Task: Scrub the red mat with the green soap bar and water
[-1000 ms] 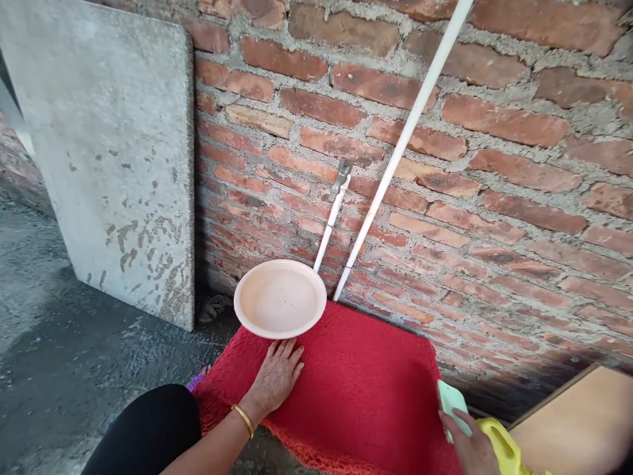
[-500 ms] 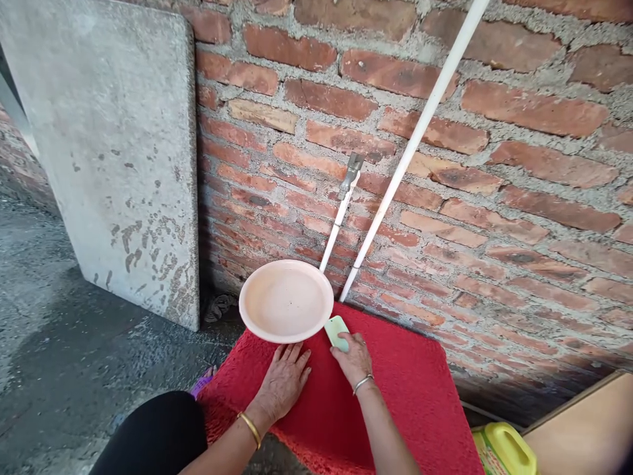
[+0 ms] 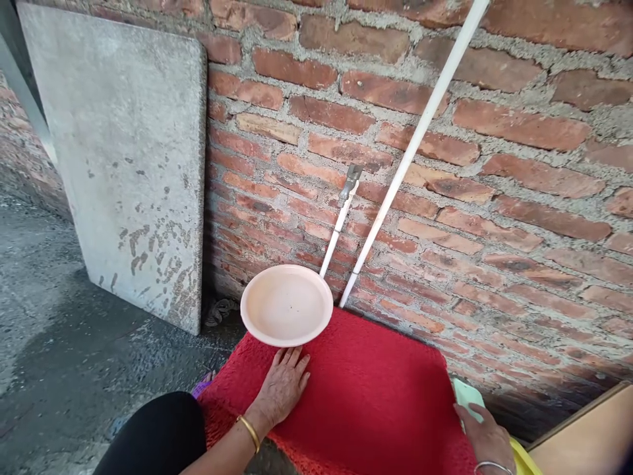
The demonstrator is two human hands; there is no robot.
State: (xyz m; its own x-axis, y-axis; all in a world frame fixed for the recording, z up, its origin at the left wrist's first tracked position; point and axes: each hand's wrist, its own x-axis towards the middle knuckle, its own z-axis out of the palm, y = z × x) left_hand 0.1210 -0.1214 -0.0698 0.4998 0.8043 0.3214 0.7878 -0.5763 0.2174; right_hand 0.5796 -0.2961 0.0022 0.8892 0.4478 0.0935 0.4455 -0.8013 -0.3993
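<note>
A red plush cloth [image 3: 376, 389] is spread over a raised surface in front of me. My left hand [image 3: 284, 386] lies flat on it, fingers stretched toward the rim of a pale pink basin [image 3: 287, 307] at its far left corner. At the cloth's right edge, my right hand [image 3: 484, 432] grips a pale green scrub brush [image 3: 468, 398]; its underside is hidden. The basin has only small dark specks inside.
A brick wall [image 3: 420, 224] rises behind, with a white pipe [image 3: 395, 185] and a grey tap [image 3: 351, 181]. A stone slab [image 3: 123, 165] leans at left over wet floor [image 3: 148, 363]. A yellow jug [image 3: 524, 458] and a wooden board [image 3: 588, 429] are at lower right.
My right hand has moved with the scrub brush from beside the basin to the cloth's right edge. My left hand remains in place on the cloth.
</note>
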